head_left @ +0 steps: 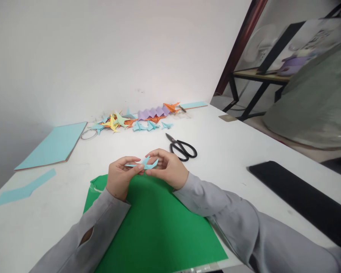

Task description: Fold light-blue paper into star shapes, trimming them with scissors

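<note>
A small light-blue folded paper figure with pointed tips is held up between both hands, over the far edge of a green sheet. My left hand pinches its left side, thumb in front and fingers behind. On the other side my right hand has its thumb and fingers closed about the figure's right part. Both grey sleeves reach in from the bottom. Black-handled scissors lie just beyond my right hand, blades pointing away to the left.
Along the wall lie several folded paper figures and a purple pleated strip. Blue sheets and a blue offcut are at the left. A long black object lies right. Beyond the table stands a shelf.
</note>
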Tool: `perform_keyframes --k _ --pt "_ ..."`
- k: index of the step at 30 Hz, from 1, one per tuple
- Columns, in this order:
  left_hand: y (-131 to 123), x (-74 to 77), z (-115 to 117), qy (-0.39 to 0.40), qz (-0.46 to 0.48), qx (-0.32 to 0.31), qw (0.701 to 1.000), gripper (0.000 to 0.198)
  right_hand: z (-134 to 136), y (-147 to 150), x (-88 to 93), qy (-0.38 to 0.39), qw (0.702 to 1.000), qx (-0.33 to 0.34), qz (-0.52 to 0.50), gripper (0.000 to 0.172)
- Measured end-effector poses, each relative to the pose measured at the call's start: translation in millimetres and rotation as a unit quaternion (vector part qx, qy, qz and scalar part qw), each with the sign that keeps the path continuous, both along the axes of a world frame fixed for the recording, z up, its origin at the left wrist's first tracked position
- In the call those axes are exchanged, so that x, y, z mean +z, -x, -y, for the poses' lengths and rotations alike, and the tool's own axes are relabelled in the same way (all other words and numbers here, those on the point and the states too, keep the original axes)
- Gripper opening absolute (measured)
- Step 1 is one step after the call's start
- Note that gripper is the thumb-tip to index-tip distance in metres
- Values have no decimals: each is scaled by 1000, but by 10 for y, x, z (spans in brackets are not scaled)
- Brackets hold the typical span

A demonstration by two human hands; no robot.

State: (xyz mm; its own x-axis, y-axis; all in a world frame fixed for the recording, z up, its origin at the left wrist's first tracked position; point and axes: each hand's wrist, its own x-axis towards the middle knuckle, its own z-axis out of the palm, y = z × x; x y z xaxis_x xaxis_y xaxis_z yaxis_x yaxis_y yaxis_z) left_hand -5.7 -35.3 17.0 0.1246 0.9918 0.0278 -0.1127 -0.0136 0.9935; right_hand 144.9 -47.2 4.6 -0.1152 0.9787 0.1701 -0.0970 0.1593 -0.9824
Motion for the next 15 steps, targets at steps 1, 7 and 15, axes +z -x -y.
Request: perform_keyframes --k 1,7,15 --pt "3 -5 3 -8 -12 -3 1000 24 2 1 7 3 1000 -2 7 41" --pt "24 -17 15 -45 -41 -10 998 21 -11 -1 36 33 999 17 -8 39" --pt "20 -1 23 -37 -30 -38 998 21 -10 -18 14 15 998 59 -23 35"
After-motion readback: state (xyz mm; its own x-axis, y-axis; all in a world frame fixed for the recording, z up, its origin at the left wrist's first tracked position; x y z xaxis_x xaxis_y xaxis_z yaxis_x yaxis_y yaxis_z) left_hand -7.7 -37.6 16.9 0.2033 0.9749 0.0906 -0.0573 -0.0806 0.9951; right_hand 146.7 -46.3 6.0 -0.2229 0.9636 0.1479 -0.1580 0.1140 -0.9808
